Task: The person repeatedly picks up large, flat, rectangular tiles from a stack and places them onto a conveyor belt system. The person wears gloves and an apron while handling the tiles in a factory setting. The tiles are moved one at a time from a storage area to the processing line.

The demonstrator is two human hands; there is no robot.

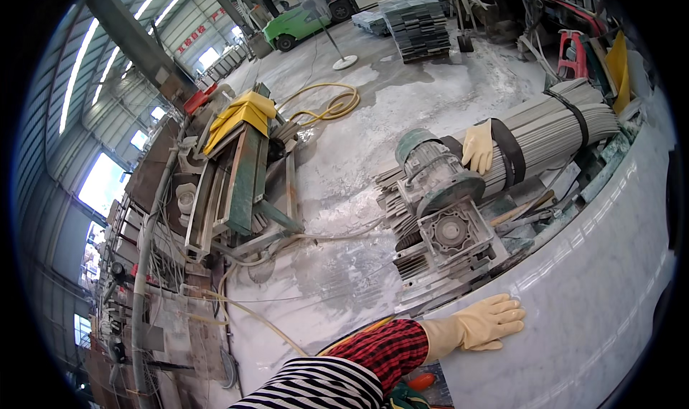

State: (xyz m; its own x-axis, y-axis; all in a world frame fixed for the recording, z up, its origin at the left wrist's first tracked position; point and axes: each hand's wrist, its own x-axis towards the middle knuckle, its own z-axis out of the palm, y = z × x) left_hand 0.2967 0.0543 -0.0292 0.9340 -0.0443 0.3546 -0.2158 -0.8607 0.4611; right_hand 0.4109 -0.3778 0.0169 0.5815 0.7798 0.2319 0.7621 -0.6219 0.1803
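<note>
My left hand [491, 324], in a cream rubber glove, lies flat on a pale grey-veined stone slab [574, 294] with its fingers stretched out to the right. The arm has a red-and-black checked sleeve cover [387, 348] over a black-and-white striped sleeve. Below the wrist, an orange rounded piece [422, 382] and something dark green show beside the slab's near edge; their kind is hard to make out. My right hand is out of view.
Beyond the slab stands a dusty motor with a gearbox [451, 231]. Behind it lie strapped grey strips [552, 132] with another cream glove [477, 147] on top. A metal frame with yellow cloth [240, 118] stands left. Hoses [337, 104] cross the wet floor; a green forklift [294, 25] is far back.
</note>
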